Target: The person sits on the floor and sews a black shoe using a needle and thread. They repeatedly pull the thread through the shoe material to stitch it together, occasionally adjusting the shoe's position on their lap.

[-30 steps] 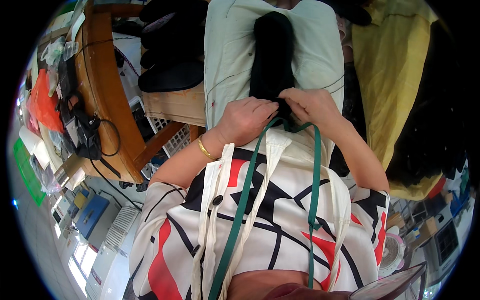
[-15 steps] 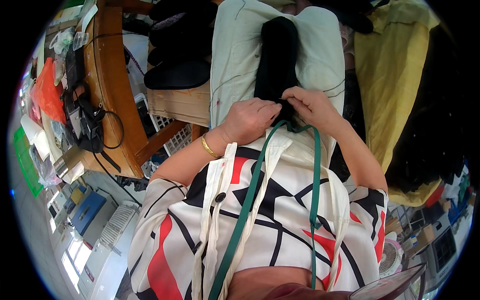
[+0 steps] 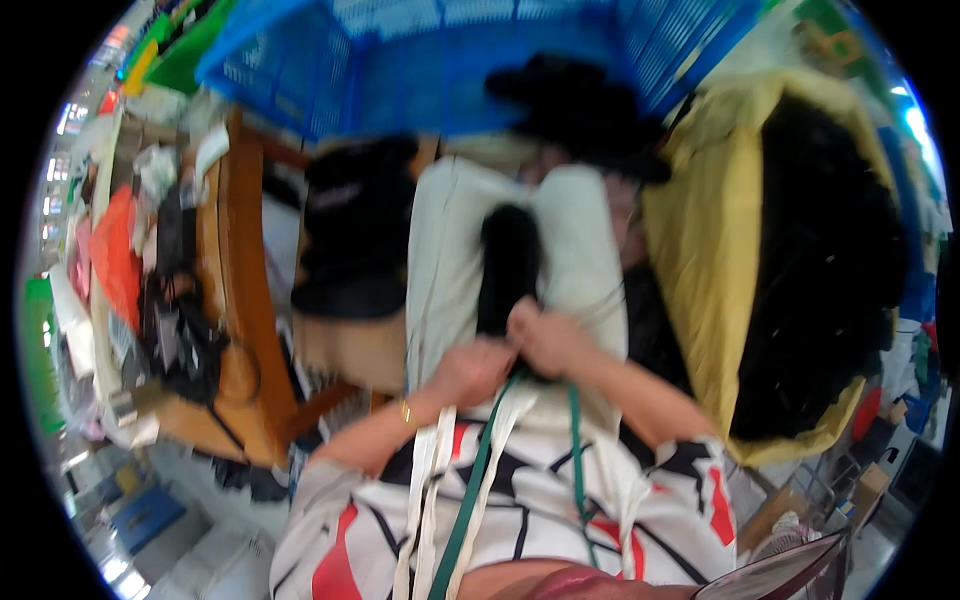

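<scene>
"Where is the piece you have in hand?"

"My long black piece (image 3: 508,262) lies lengthwise on the white cloth (image 3: 440,262) over my lap, in the dip between my legs. Its rounded far end points away from me, and its near end sits under my fingers."

"How are your 2 hands set?"

"My left hand (image 3: 472,372), with a gold bracelet (image 3: 405,411) at the wrist, has its fingers curled and pressed together, gripping that near end. My right hand (image 3: 545,340) touches it just beside the left, thumb and fingers pinched together. Blur hides whatever is between them."

"And around your lap?"

"A green strap (image 3: 470,490) runs down my patterned top. To my left, dark padded shapes (image 3: 350,240) are piled on a cardboard box (image 3: 345,350). Past them stands the wooden counter (image 3: 248,300), with a black bag (image 3: 178,345) near it and a red plastic bag (image 3: 116,258) farther out."

"What about the other side, and ahead?"

"To my right, a yellow sack (image 3: 695,255) gapes around a mass of black material (image 3: 820,270). Ahead, beyond my knees, is a blue crate (image 3: 480,75) with perforated walls; more dark pieces (image 3: 570,100) lie at its near right side, too blurred to tell apart."
</scene>
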Action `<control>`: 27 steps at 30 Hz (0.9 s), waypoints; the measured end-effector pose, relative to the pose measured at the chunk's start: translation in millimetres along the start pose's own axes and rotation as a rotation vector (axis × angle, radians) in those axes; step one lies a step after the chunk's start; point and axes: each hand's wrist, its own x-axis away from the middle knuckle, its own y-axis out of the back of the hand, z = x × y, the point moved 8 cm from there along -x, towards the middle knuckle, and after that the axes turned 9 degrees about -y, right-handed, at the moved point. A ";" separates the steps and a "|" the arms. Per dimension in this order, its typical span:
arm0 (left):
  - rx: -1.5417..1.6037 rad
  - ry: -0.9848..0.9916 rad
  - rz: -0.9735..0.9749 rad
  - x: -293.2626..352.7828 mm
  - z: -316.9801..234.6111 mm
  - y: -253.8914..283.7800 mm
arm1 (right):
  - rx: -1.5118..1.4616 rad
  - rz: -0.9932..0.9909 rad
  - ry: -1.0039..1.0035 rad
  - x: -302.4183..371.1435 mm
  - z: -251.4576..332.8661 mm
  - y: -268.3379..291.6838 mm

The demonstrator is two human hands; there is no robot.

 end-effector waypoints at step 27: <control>-0.146 -0.129 -0.084 1.7 -13.8 36.8 | 0.326 -0.093 0.432 7.9 61.2 16.0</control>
